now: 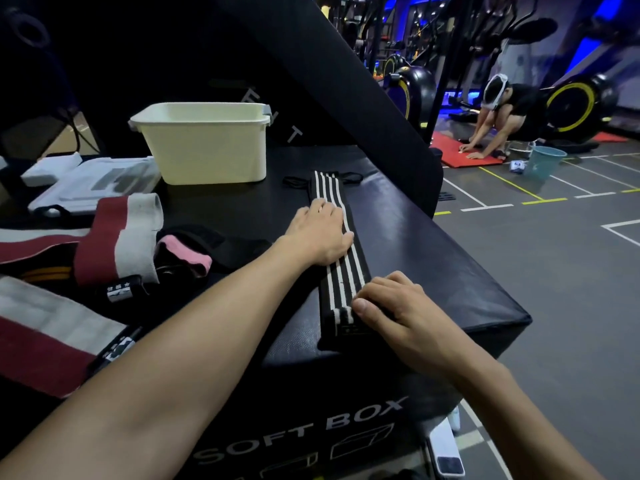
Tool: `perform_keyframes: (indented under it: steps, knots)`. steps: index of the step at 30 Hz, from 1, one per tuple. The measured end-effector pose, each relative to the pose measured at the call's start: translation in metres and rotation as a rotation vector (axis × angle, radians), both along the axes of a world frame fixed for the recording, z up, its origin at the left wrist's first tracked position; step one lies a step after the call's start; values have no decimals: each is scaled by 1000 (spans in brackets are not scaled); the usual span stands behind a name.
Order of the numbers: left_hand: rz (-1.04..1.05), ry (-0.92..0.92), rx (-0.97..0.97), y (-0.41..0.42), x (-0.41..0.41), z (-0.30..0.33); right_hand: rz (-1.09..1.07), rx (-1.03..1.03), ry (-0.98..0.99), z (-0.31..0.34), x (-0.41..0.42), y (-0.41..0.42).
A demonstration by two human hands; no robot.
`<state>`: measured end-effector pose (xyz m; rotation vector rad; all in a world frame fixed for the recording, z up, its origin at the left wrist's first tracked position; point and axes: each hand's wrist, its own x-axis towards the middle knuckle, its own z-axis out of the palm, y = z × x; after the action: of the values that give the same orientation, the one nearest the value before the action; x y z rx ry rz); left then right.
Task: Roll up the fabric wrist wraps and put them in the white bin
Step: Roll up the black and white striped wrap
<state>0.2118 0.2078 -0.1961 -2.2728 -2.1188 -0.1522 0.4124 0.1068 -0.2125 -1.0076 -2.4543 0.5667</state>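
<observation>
One black wrist wrap with white stripes lies stretched flat along the top of the black soft box, running from near the white bin at 12 o'clock down to the box's near edge at 6 o'clock. The left hand lies palm down on the wrap's middle, fingers straight and spread, pinning it rather than gripping it. The right hand sits on the near end, fingers curled over the fabric with the thumb pressed against the first fold, so a roll seems to be just starting there. Judging by how it drapes, the wrap looks light, soft and probably springy; a loose roll would likely spring open, so the turns want firm pressure from fingertips and thumb across the full width. The near end looks the sensible place to hold, while the far end's thin loop could trail. More wraps, maroon and white and one with pink, lie at 9 o'clock, still unrolled. The bin stands upright, its inside hidden.
</observation>
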Motion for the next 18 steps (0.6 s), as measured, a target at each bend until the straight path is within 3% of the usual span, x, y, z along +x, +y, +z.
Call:
perform_keyframes:
  steps: [4,13,18]
  knots:
    - [58,-171,-62,14,-6,2,3,8,62,-4,3,-1]
    - [-180,-285,143,27,-16,-21,6,25,92,-5,3,-5]
    - [-291,-408,96,34,-24,-24,-23,5,46,-2,0,-3]
